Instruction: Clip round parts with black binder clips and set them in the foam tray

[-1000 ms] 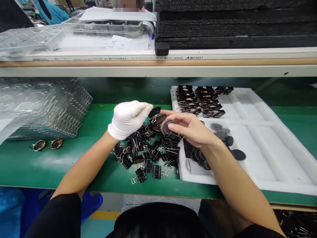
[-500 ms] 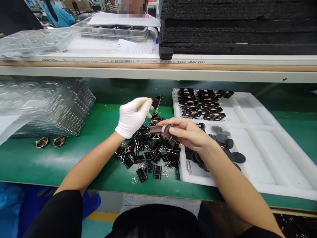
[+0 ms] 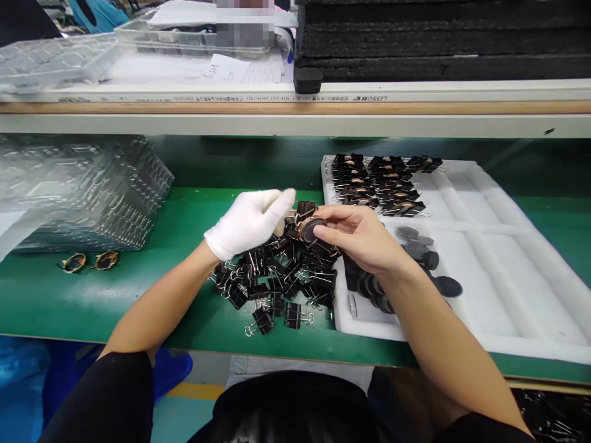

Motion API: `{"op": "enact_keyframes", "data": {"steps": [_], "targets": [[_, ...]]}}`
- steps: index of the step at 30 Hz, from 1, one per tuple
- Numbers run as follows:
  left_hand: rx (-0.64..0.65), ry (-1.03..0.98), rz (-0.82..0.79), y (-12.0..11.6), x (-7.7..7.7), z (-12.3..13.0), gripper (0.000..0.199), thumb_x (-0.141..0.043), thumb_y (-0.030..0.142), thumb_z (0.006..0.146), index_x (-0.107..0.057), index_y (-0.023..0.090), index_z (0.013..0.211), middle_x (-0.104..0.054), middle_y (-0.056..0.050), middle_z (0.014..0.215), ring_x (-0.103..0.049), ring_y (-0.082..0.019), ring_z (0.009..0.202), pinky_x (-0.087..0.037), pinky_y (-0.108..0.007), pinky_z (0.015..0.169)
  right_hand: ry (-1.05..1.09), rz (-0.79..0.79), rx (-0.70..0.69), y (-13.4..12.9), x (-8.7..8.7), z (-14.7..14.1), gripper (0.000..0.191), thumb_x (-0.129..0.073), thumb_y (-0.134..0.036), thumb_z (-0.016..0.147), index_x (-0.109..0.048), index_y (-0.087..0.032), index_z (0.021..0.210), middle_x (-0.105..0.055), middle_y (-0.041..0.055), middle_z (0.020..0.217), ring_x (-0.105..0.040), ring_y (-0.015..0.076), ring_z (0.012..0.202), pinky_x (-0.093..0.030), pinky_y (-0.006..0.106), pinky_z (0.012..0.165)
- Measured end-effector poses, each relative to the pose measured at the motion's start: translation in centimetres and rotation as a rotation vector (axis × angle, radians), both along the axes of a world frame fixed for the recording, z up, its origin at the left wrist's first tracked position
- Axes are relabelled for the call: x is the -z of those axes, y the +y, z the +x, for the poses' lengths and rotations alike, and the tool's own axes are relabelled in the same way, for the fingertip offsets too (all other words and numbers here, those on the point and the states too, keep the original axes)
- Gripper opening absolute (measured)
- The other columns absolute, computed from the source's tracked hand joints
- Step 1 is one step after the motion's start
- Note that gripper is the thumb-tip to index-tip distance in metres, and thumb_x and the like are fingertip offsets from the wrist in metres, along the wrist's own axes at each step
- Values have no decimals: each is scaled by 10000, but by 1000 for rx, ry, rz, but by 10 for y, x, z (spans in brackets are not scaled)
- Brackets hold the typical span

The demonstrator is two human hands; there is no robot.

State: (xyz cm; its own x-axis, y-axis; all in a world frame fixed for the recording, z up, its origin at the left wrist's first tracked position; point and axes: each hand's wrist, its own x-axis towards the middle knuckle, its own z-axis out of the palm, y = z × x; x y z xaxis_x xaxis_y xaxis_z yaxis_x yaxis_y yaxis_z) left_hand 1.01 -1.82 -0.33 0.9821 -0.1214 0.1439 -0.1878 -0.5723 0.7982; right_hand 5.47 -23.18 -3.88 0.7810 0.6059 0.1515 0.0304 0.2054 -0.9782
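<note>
My left hand (image 3: 252,223), in a white glove, is closed on a black binder clip (image 3: 305,210) at the edge of a round piece. My bare right hand (image 3: 362,237) pinches that round piece (image 3: 313,230), which has a dark disc face and a gold-coloured rim. Below both hands lies a heap of black binder clips (image 3: 277,280) with silver handles. To the right, a white foam tray (image 3: 496,277) holds rows of clipped pieces (image 3: 392,184) at its back left and dark discs (image 3: 447,286) nearer the front.
Two round gold-rimmed pieces (image 3: 106,260) lie on the green table (image 3: 115,307) at the left. Behind them are stacked clear plastic trays (image 3: 92,197). A shelf edge (image 3: 231,125) crosses above, bearing black foam sheets (image 3: 438,43) and papers (image 3: 226,67).
The gloved hand has turned and brought its clip rightward onto the round piece. My right hand has shifted slightly up. The view has tilted a little downward.
</note>
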Motion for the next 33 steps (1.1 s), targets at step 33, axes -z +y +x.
{"op": "enact_keyframes", "data": {"steps": [33], "targets": [[108, 322, -179, -10, -10, -18, 353, -648, 494, 925, -654, 188, 748, -635, 11, 447, -589, -126, 432, -456, -235, 472, -291, -228, 264, -38, -27, 19, 134, -881, -232, 761, -832, -230, 886, -764, 30, 923, -675, 180, 855, -564, 286, 771]]}}
